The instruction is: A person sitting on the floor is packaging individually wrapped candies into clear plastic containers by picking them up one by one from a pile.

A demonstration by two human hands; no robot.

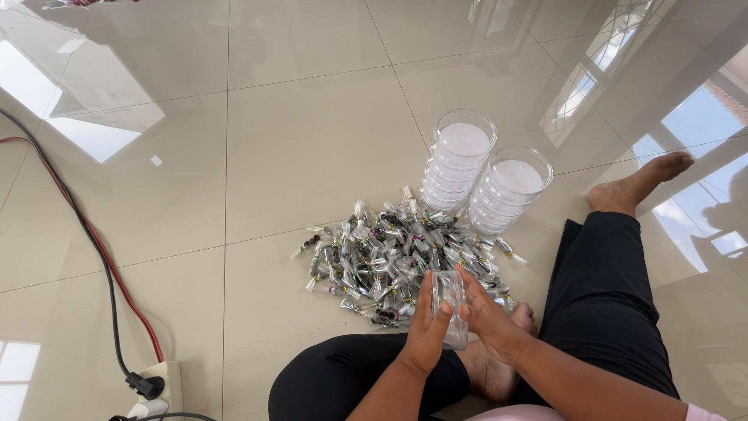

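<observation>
- Seated on a glossy tiled floor (pixel 312 140), legs in black trousers (pixel 615 312), bare feet showing, one foot (pixel 639 183) stretched out to the right, the other tucked in close under the hands
- Left hand (pixel 427 331) pressed flat against the left side of a small clear plastic tub (pixel 450 308), fingers pointing up, thumb resting on the front
- Right hand (pixel 487 316) pressed against the tub's right side, fingers spread along its wall
- Tub gripped between both palms, held on edge above the lap, just in front of the near rim of a heap of sweets
- Heap of small sweets (pixel 397 261) in clear twisted wrappers, dark pieces inside, spread on the floor right ahead of the hands
- Two tall stacks of clear round tubs (pixel 483 183) standing side by side just beyond the heap, touching or nearly touching each other
- Black and red cables (pixel 93 249) running down the left side to a white power strip (pixel 160 386) at the lower left, well apart from the heap
- Window reflections bright on the tiles
</observation>
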